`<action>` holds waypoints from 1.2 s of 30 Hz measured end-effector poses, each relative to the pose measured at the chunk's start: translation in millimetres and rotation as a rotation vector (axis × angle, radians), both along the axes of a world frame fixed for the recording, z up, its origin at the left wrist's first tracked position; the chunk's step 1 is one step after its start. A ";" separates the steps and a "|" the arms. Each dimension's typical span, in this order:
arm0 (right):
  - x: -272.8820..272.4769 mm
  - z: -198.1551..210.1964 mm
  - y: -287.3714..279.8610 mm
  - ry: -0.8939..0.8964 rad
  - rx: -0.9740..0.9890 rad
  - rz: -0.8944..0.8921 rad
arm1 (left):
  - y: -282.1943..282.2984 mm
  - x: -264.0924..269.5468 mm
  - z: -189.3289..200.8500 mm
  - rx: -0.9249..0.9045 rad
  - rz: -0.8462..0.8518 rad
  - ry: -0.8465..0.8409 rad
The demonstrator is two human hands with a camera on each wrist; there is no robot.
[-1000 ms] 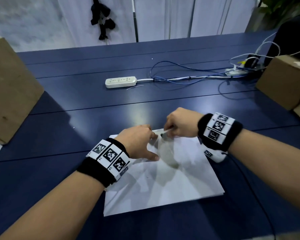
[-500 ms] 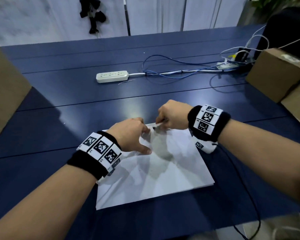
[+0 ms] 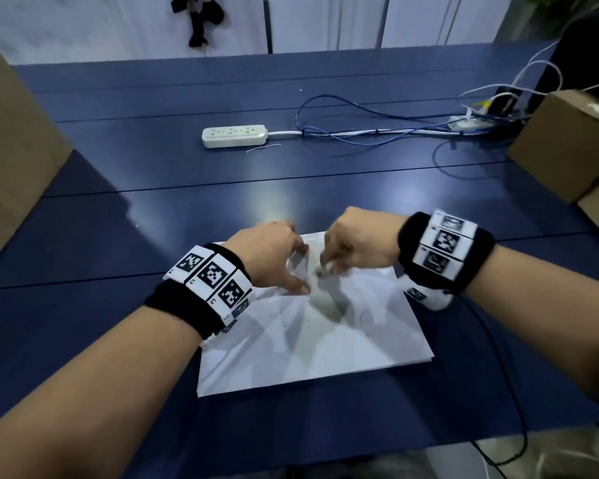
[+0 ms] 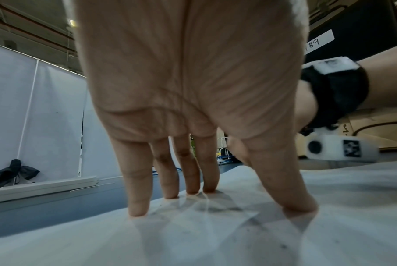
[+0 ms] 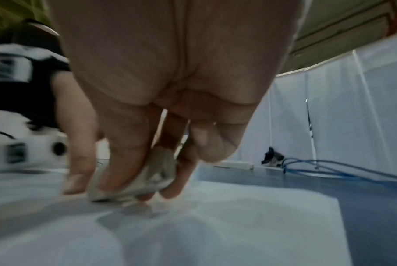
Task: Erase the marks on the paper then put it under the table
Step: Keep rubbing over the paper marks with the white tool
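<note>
A white sheet of paper (image 3: 312, 344) lies on the dark blue table (image 3: 153, 209), near its front edge. My left hand (image 3: 274, 264) presses the paper's far left part down with straight, spread fingertips (image 4: 138, 208). My right hand (image 3: 353, 247) pinches a small greyish eraser (image 5: 147, 176) between thumb and fingers and holds its tip on the paper near the far edge. The same eraser (image 3: 320, 271) shows blurred in the head view. Faint dark specks lie on the paper (image 4: 261, 239) by my left thumb.
A white power strip (image 3: 234, 135) with blue and white cables (image 3: 377, 133) lies across the far middle of the table. Cardboard boxes stand at the left (image 3: 11, 160) and the right (image 3: 567, 146). A black cable (image 3: 509, 375) hangs from my right wrist past the table's front edge.
My right hand has slid the eraser a little toward me and to the left over the paper. The left hand stays pressed on the sheet.
</note>
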State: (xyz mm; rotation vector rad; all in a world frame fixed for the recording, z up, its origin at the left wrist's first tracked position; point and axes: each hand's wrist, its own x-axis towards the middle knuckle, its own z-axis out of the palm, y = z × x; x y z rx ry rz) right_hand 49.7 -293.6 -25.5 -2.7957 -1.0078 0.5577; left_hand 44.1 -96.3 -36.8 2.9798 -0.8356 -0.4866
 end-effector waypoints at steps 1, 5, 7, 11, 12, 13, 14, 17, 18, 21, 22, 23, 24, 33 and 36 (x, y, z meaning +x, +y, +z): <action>-6.4 -0.2 -0.9 0.055 -0.013 0.025 | 0.6 0.4 -0.5 -0.004 0.002 -0.002; 10.3 1.4 1.3 -0.082 0.027 -0.057 | -0.6 0.2 -0.2 0.003 -0.003 -0.007; 22.5 4.1 1.4 -0.146 0.024 -0.133 | -0.6 -1.0 0.9 0.002 0.005 0.000; 8.6 0.8 -3.0 -0.082 0.008 0.006 | -0.5 -2.3 2.1 0.019 0.012 0.007; 0.0 2.2 -4.3 -0.035 -0.018 0.042 | -0.9 -1.9 1.8 0.019 0.012 0.008; -5.6 3.5 -4.8 0.019 -0.045 0.051 | -0.9 -1.5 1.4 0.018 0.015 0.012; -6.6 4.6 -3.8 0.051 -0.057 0.040 | -0.8 -1.0 1.5 0.019 0.018 0.014; 11.6 8.2 3.4 -0.043 -0.038 -0.069 | -2.6 -0.5 2.3 0.032 0.016 0.015; 20.4 8.6 4.9 -0.091 -0.031 -0.113 | -2.9 -0.7 2.8 0.032 0.017 0.017; 26.8 4.1 3.4 -0.160 -0.044 -0.114 | -2.5 -1.3 3.1 0.027 0.025 0.026; 22.7 -0.8 0.0 -0.149 -0.041 -0.069 | -2.4 -1.0 2.7 0.024 0.027 0.028; 15.9 -3.7 -3.4 -0.126 -0.043 -0.032 | -2.4 -0.6 2.4 0.020 0.028 0.031; 8.5 -4.8 -6.3 -0.092 -0.049 -0.005 | -2.1 -0.2 2.3 0.016 0.026 0.035; 27.9 3.8 -5.9 -0.135 -0.059 -0.161 | -2.9 -1.2 2.7 0.019 0.035 0.043; 9.6 -2.2 -10.2 -0.124 -0.076 -0.008 | -3.0 -0.1 2.0 0.022 0.041 0.040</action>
